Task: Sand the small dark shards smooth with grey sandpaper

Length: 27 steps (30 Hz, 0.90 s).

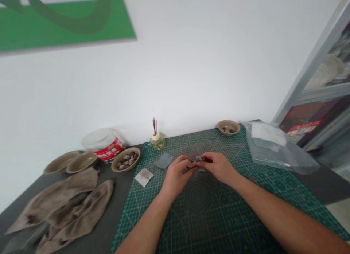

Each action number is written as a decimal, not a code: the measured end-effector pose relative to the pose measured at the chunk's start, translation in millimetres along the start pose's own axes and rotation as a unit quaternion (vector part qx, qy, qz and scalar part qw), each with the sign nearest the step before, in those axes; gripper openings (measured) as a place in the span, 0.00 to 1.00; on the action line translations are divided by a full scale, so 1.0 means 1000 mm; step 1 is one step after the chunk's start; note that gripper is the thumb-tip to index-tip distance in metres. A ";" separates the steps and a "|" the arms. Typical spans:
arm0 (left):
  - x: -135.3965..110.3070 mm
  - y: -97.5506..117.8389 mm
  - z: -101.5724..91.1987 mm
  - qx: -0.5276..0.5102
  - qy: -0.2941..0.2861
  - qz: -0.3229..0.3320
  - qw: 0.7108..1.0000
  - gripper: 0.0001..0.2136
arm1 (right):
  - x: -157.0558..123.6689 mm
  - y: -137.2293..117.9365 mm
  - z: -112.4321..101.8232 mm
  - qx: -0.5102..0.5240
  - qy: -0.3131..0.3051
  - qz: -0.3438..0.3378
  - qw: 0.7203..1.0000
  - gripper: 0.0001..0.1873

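Observation:
Over the green cutting mat (164,217), my two hands meet with closed fingers. My left hand (177,174) pinches a small greyish-brown piece (194,163), mostly hidden by the fingertips. On its other side, my right hand (217,166) pinches a small grey, sheet-like scrap (199,158) against it. Whether the piece is a stone I cannot tell. To the left of my hands, a grey square sheet (164,160) lies flat on the mat. Nearer to me is a whitish square (144,177) with a brownish smudge.
A bowl of small stones (125,160) stands left, beside two stacked-looking bowls (81,163), a white tub with red label (105,144) and brown cloths (68,199). A reed diffuser (158,141) and another bowl (229,128) stand by the wall. A clear plastic bag (279,148) lies right.

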<state>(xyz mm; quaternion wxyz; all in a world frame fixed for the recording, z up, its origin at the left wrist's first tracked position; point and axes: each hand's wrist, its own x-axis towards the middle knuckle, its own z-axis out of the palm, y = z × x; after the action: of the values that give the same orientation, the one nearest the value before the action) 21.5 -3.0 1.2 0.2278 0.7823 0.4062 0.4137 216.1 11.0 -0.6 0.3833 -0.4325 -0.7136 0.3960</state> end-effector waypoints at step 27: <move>0.000 -0.002 0.004 0.001 -0.008 0.006 1.000 0.03 | -0.002 -0.004 -0.004 -0.051 0.023 0.014 0.998 0.11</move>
<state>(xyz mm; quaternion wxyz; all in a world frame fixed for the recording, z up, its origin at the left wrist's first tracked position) 23.3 -2.0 -2.6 0.2282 0.7880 0.4001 0.4085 219.0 8.6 4.2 0.3717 -0.4700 -0.7178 0.3546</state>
